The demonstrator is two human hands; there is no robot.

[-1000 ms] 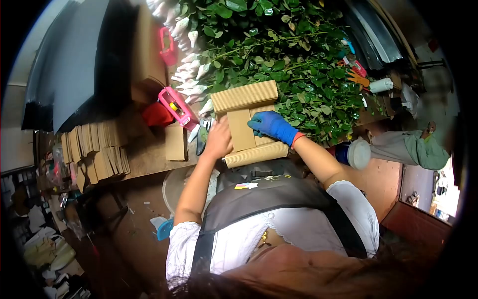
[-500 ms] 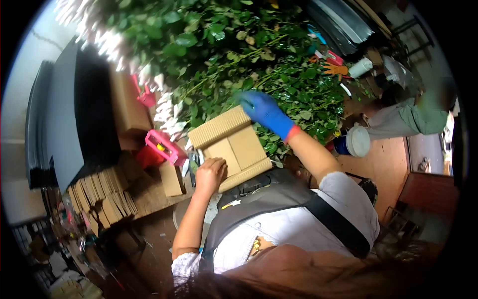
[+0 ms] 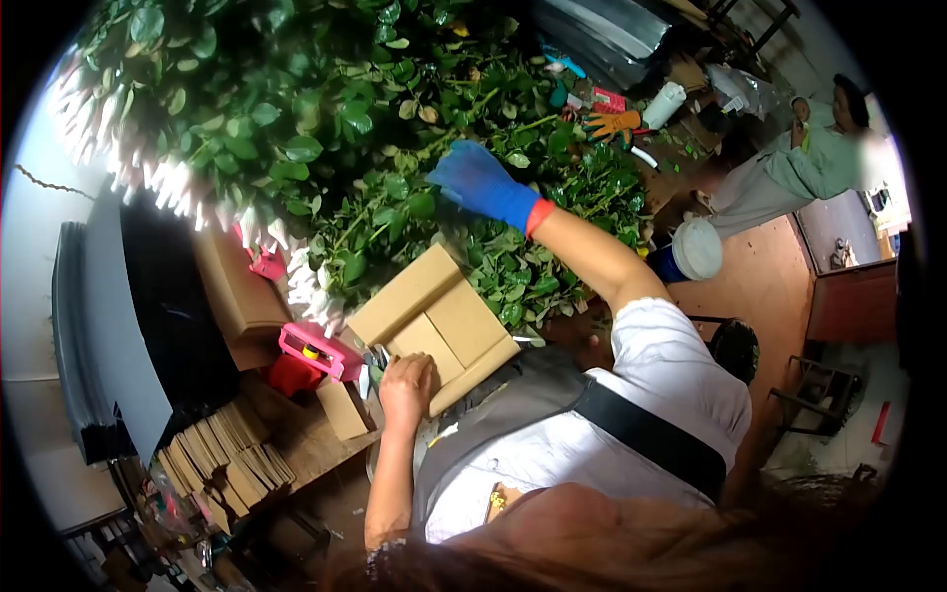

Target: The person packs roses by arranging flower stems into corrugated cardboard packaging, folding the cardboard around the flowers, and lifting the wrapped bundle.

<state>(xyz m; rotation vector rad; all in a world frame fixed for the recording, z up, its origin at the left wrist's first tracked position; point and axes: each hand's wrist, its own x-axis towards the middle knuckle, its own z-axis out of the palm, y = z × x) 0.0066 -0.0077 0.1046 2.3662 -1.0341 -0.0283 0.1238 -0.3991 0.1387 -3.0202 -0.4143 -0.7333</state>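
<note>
Curled over the left end of the folded cardboard, the bare left hand has hold of it, seemingly to steady it while the other arm reaches away; whether the thumb is tucked underneath, I cannot tell. That cardboard lies at the near edge of the bench, beside the apron, where the body may help to stop it sliding. Its 2 long sides are folded in, leaving a flat middle. Over the leafy stems, the blue-gloved right hand has its fingers extended but blurred, so I cannot tell if it grips anything. Pale heads line up at 1 side of the foliage, probably to spare them from crushing. Within easy reach of the left hand sits a pink dispenser, near upright cardboard pieces, likely stood close together to save room
</note>
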